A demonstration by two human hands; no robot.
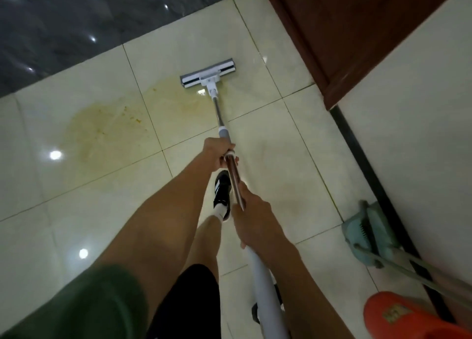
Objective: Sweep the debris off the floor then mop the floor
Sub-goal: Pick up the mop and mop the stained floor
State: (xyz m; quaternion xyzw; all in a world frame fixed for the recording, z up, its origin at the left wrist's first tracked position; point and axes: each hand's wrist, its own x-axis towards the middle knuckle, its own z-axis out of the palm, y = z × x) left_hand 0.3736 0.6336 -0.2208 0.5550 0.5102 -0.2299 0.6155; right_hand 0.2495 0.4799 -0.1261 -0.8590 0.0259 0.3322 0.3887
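A flat mop head (207, 74), grey and white, lies on the cream floor tiles at the right edge of a yellowish stain (107, 129) with small orange specks. Its metal handle (219, 113) runs back toward me. My left hand (217, 154) grips the handle just below the grey collar. My right hand (252, 218) grips it lower down, where the shaft turns white. A foot in a black shoe (222, 193) stands on the tiles beneath the handle.
A teal dustpan with a brush (370, 234) leans by the white wall at the right. A brown wooden door (344, 32) stands at the upper right. Dark glossy floor (76, 26) lies beyond the tiles. An orange object (401, 315) sits at the bottom right.
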